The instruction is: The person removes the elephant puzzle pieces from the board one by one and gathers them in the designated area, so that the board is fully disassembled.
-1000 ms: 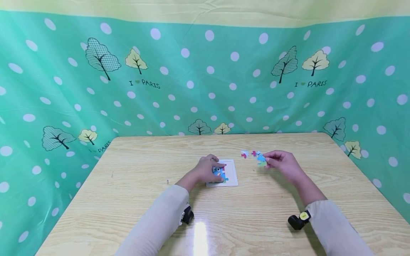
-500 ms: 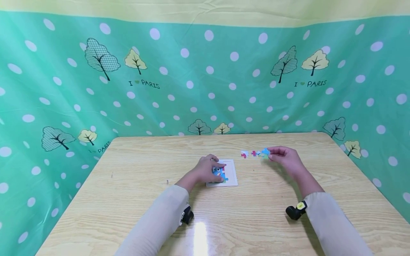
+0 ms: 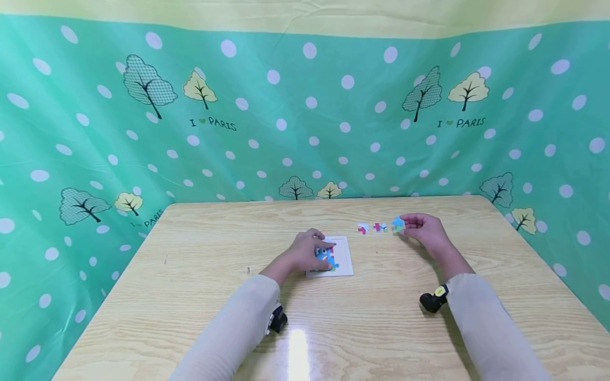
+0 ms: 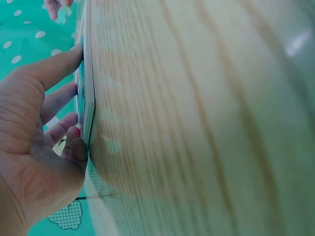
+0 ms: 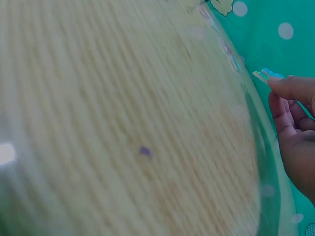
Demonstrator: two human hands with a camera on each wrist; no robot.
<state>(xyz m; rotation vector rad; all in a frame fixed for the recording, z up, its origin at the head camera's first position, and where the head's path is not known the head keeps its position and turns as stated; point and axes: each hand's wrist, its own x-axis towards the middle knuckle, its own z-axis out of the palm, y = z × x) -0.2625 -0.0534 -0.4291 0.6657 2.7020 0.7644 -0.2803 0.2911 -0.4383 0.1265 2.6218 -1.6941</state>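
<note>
In the head view my left hand [image 3: 307,253] rests on a white puzzle board [image 3: 344,264], its fingers spread over a partly assembled blue picture [image 3: 325,255] with eyes. The left wrist view shows the fingertips [image 4: 76,51] touching the board's face, while the hand hides part of the picture. My right hand [image 3: 427,231] pinches a blue-and-green jigsaw puzzle piece [image 3: 397,224] between thumb and fingers. In the right wrist view that piece appears held clear of the table. Just left of it lie a red-and-blue puzzle piece [image 3: 379,227] and a pink-and-white puzzle piece [image 3: 363,227].
The pale wooden table [image 3: 190,317] ends at a green dotted curtain [image 3: 305,106] behind and at both sides. A tiny dark scrap [image 3: 248,270] lies left of the board. Black wrist cameras [image 3: 433,299] sit at both sleeves.
My right hand has moved back and slightly right with its puzzle piece, away from the board and to the right of the loose pieces. The left hand stays in place on the board.
</note>
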